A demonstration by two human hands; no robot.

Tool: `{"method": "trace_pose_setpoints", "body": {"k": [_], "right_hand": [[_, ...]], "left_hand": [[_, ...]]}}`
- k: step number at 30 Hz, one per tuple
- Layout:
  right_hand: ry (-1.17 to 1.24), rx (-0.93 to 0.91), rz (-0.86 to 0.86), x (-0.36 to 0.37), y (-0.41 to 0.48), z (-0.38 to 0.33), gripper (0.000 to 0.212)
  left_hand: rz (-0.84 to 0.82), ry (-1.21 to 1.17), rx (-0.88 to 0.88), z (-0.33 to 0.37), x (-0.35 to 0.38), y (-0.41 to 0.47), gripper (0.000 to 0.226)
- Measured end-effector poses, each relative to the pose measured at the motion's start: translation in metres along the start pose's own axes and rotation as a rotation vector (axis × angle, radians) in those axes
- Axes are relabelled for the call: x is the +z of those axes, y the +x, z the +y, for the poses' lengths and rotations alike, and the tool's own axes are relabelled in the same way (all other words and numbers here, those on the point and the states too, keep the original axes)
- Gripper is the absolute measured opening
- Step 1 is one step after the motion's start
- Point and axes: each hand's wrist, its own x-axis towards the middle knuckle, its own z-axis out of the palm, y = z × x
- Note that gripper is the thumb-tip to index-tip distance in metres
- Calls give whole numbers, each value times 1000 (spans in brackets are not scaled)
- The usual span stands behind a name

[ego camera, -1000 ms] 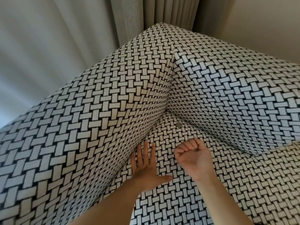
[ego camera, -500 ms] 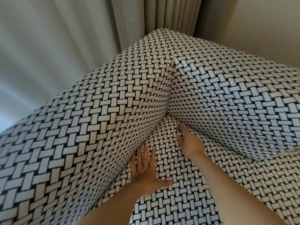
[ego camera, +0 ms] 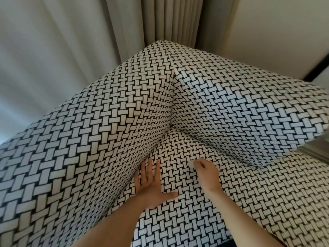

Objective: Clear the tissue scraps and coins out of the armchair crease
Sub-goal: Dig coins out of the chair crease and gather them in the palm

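The armchair (ego camera: 110, 139) is covered in a black-and-white basket-weave fabric, and I look into the corner where its arm, back and seat (ego camera: 249, 202) meet. My left hand (ego camera: 153, 186) lies flat on the seat with straight fingers, right beside the crease along the arm. My right hand (ego camera: 204, 169) hovers over the seat with curled fingers and pinches a small pale coin (ego camera: 191, 164) at its fingertips. The crease (ego camera: 195, 138) under the back cushion shows only a thin dark line. No tissue scrap is visible.
Grey curtains (ego camera: 169, 18) hang behind the chair, with a pale wall (ego camera: 276, 32) to the right. A grey blurred object (ego camera: 313, 152) juts in at the right edge, over the seat.
My right hand reached to the coin at the back crease, took it, and has drawn back toward me with it pinched. The left hand stayed flat on the seat.
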Motion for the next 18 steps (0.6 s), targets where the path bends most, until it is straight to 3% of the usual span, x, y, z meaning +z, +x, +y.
{"method": "trace_pose_setpoints", "body": {"k": [5,9,14,18], "right_hand": [[615,401,-165,-22,-24,-17,25],[1032,466,-255,-36,-42,-27,24],[1181,464,-240,-42,-56,-43,34],[1199,514,-258,-41,-61,-47,41]], "left_hand": [[27,-20,25,0,-2,-3,118],[92,-84,65,-3,-4,-4,106],[207,-203,112,-14,-8,-13,77],[214,-243,61,-24,-4,-21,74]]}}
